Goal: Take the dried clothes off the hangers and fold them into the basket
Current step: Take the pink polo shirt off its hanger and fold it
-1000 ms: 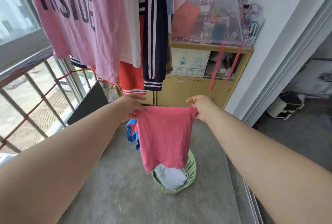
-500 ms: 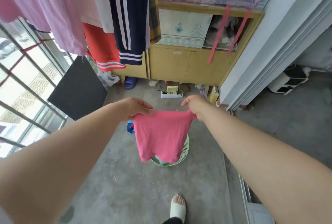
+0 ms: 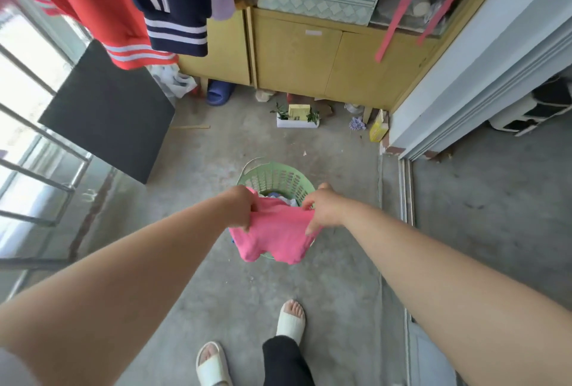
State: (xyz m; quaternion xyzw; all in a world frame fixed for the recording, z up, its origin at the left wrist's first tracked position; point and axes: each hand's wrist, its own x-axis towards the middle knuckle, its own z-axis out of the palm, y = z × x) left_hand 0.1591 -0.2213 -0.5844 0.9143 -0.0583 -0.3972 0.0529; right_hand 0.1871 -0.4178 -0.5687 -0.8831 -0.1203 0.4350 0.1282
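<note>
A folded pink garment (image 3: 274, 235) hangs low over the green basket (image 3: 275, 176), covering its near rim. My left hand (image 3: 240, 207) grips the garment's left top edge. My right hand (image 3: 322, 207) pinches its right top edge. Inside the basket, pale and blue clothes (image 3: 283, 198) show behind the pink cloth. Above, a red garment (image 3: 93, 2) and a navy striped garment (image 3: 173, 5) still hang at the top left.
A yellow cabinet (image 3: 297, 57) stands behind the basket, with small clutter and a blue slipper (image 3: 218, 93) at its foot. A dark board (image 3: 108, 110) leans by the window rails on the left. A sliding-door track (image 3: 405, 200) runs on the right. My sandalled feet (image 3: 289, 319) stand below.
Both hands have come down with the pink garment, from chest height to just over the basket. The view has tilted downward, so the hanging clothes have slid up the frame.
</note>
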